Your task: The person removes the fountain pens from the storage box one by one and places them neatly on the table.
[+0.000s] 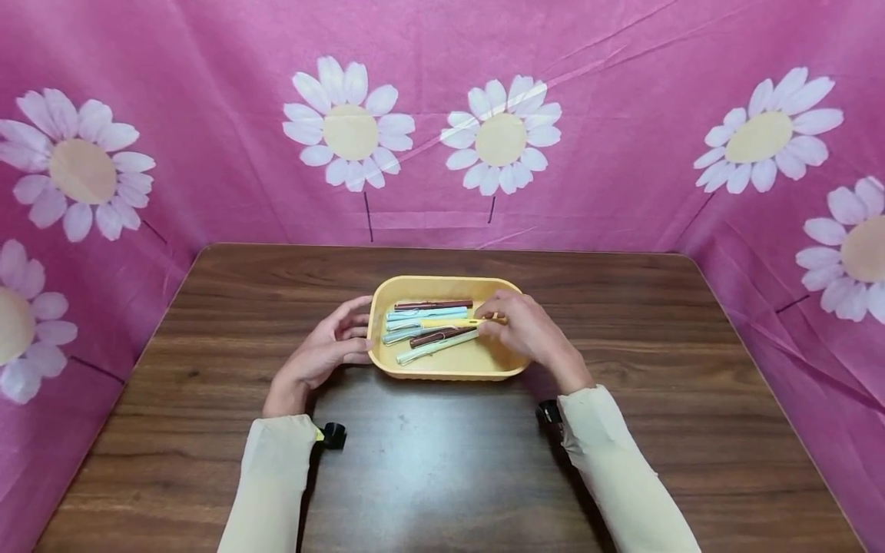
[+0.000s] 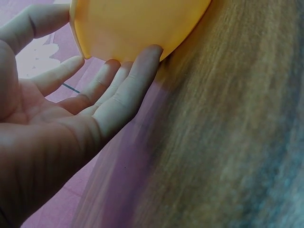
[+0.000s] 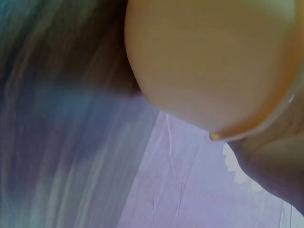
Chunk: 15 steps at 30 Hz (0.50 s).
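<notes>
A yellow plastic tray [image 1: 452, 370] with rounded corners holds several capped pens, some dark brown, some light blue or pale green. At its left end my left hand [image 1: 330, 342] touches the outer wall with spread, nearly straight fingers; in the left wrist view the fingertips [image 2: 153, 50] rest against that wall. My right hand [image 1: 522, 326] reaches in over the right end and pinches a yellow pen [image 1: 449, 323] between thumb and fingers, above the other pens. In the right wrist view the tray's wall [image 3: 213, 61] hides the fingers, and only part of the hand [image 3: 280, 156] shows.
The tray stands on a dark brown wood-grain table [image 1: 415, 476], toward its far edge. A pink cloth [image 1: 429, 46] with large white daisies hangs around the back and sides. A small black device [image 1: 335, 435] sits at the left wrist, another [image 1: 549, 412] at the right.
</notes>
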{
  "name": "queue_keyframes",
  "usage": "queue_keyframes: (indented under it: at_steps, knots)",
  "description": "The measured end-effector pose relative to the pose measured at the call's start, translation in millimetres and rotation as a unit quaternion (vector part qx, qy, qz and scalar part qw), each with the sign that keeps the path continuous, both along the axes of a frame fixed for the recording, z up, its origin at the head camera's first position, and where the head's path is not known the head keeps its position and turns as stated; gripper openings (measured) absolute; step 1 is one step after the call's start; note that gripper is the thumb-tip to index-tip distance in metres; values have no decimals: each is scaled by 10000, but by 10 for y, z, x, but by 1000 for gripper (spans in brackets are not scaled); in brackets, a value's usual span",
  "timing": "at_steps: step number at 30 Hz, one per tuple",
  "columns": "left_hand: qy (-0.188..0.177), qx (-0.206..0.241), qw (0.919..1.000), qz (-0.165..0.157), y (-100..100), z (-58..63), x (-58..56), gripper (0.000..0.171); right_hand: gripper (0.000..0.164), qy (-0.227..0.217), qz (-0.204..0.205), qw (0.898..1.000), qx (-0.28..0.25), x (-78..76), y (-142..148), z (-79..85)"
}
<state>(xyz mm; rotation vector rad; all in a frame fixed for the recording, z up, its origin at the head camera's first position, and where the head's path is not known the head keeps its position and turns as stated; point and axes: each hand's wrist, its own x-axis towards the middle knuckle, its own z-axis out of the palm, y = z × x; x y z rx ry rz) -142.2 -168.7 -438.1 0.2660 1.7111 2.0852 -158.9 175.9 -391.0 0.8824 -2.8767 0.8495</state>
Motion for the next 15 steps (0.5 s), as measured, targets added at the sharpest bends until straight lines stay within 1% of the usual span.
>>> queue_keyframes:
  at_steps: [3, 8, 15]
  knots:
    - [7, -3, 10000, 18, 5, 0, 3, 78, 17, 19, -55, 10000, -68, 6, 58, 14]
    - [-98, -49, 9999, -41, 30, -24, 33, 79, 15, -42, -218, 9997, -66, 9, 198, 56]
    - [-5, -65, 10000, 31, 4, -2, 28, 79, 13, 115, -486, 9987, -122, -72, 334, 128]
